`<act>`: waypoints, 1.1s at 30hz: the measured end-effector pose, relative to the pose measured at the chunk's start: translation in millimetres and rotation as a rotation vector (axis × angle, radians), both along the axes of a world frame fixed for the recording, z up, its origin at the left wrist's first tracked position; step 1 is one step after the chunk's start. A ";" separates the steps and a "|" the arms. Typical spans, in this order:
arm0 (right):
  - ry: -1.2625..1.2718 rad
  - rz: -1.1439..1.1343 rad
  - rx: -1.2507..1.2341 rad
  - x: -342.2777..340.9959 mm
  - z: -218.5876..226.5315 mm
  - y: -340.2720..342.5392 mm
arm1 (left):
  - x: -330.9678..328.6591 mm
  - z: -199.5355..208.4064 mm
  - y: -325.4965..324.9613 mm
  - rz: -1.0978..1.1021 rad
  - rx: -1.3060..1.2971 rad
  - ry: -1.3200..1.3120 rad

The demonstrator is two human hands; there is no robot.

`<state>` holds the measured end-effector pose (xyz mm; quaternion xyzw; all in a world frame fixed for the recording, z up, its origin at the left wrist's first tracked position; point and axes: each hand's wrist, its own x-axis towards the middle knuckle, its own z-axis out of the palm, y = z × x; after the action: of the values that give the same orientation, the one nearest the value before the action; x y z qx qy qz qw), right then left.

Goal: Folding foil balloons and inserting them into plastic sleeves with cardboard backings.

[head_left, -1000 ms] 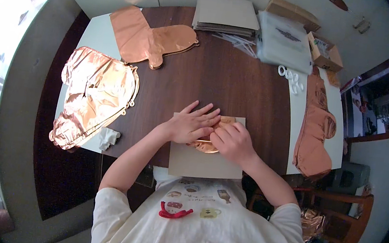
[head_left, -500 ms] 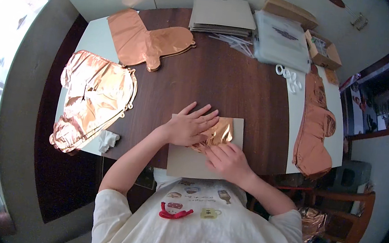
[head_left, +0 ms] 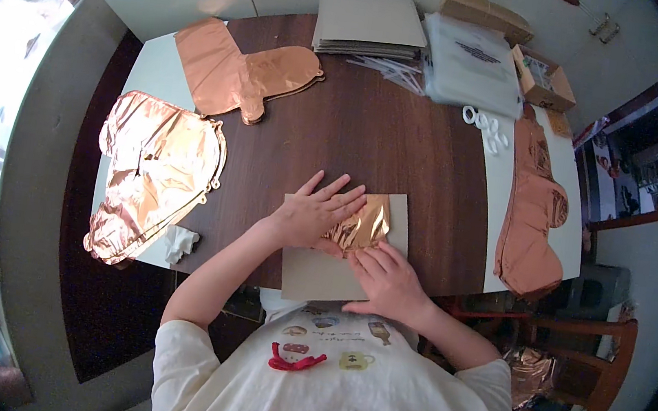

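A folded rose-gold foil balloon point(head_left: 368, 220) lies on a grey card sheet point(head_left: 312, 279) at the table's near edge. My left hand point(head_left: 311, 216) rests flat across the balloon's left part with its fingers spread, covering much of it. At the foil's near edge, my right hand point(head_left: 389, 281) presses with its fingertips, and its thumb stands apart toward me over the card. Neither hand visibly grips anything; the foil beneath the palms and fingertips is hidden.
Flat foil balloons point(head_left: 161, 164) and another foil stack point(head_left: 238, 75) lie left, near crumpled white tissue point(head_left: 179, 243). Grey cards point(head_left: 372, 22), white straws point(head_left: 394, 74), clear plastic bags point(head_left: 475, 63) and a small open box point(head_left: 543, 80) stand behind. White rings point(head_left: 486, 128) and more balloons point(head_left: 532, 214) lie right.
My right thumb has come away from the foil and now sticks out toward me. My left hand stays flat on the balloon. The whole view has shifted slightly.
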<state>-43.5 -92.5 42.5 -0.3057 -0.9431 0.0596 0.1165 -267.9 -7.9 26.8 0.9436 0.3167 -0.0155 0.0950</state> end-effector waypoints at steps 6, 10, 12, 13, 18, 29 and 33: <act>0.171 -0.135 -0.139 -3.8 -1.6 29.6 | 2.0 2.9 -2.8 0.029 0.028 0.052; 0.115 -0.306 -0.015 -14.6 -19.5 51.0 | 0.9 0.0 -2.6 0.055 0.031 -0.011; 0.030 -0.295 -0.029 -18.2 -26.9 52.4 | 0.1 -1.5 -2.9 0.055 0.039 -0.030; 0.030 -0.295 -0.030 -18.7 -26.6 51.8 | 0.1 -1.2 -3.0 0.055 0.052 -0.024; -0.117 -0.320 -0.109 -17.2 -17.8 47.9 | -1.3 0.5 -6.3 0.076 0.100 0.005; -0.057 -0.300 -0.095 -14.4 -16.1 46.0 | -29.1 0.8 -35.4 0.357 0.140 0.035; -0.061 -0.304 -0.084 -14.0 -17.1 46.8 | -32.1 8.4 -38.4 0.452 0.157 0.121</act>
<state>-57.5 -45.7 25.5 -0.4512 -0.8857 0.0713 0.0828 -300.1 -46.3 35.2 0.8506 0.5251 -0.0256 0.0034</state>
